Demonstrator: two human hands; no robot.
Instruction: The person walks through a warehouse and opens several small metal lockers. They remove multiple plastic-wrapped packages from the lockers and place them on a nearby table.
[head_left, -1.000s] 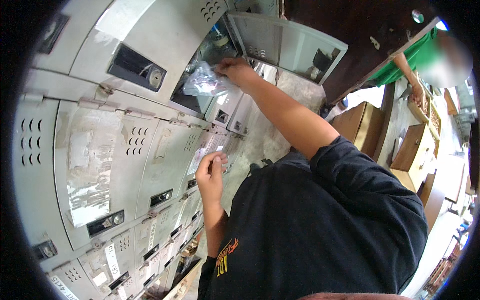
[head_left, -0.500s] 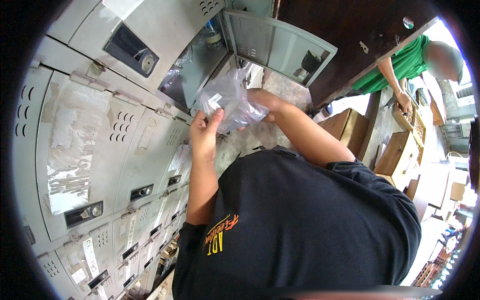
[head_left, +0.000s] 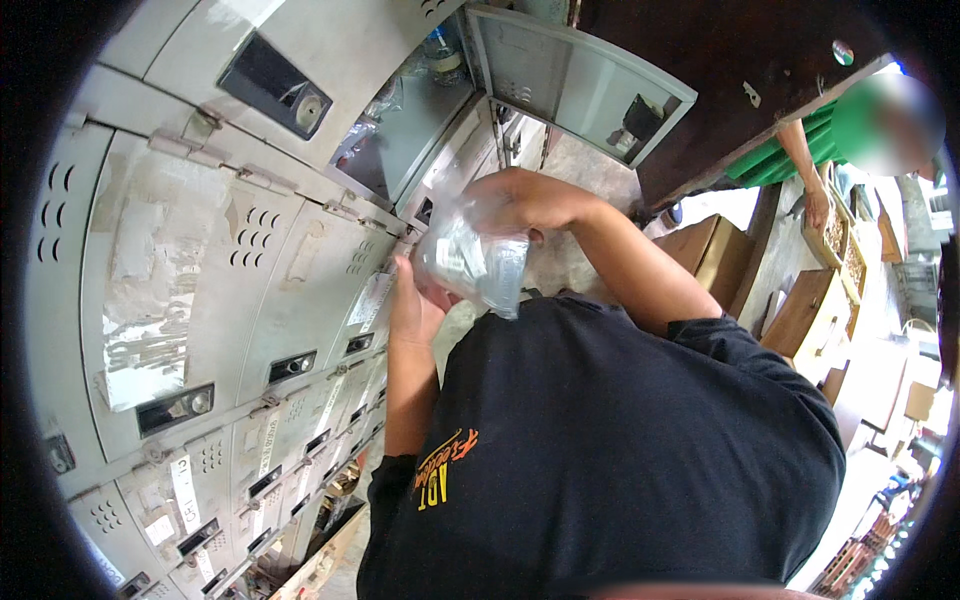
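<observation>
Crinkled, clear plastic bag [head_left: 462,250] has shifted toward the shirt [head_left: 620,430].

Grey lockers [head_left: 325,265] line the left, with concrete floor [head_left: 600,178] between them and a brown panel [head_left: 700,90].

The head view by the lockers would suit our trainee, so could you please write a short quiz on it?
1. True or false: the left hand and the right hand are both inside the open locker.
2. Where is the clear plastic bag? A) inside that locker; B) between the two hands; C) on the floor.
3. Fill in the colour: the co-worker's shirt is ____.

Key: 1. False, both are outside it. 2. B. 3. Green.
</observation>
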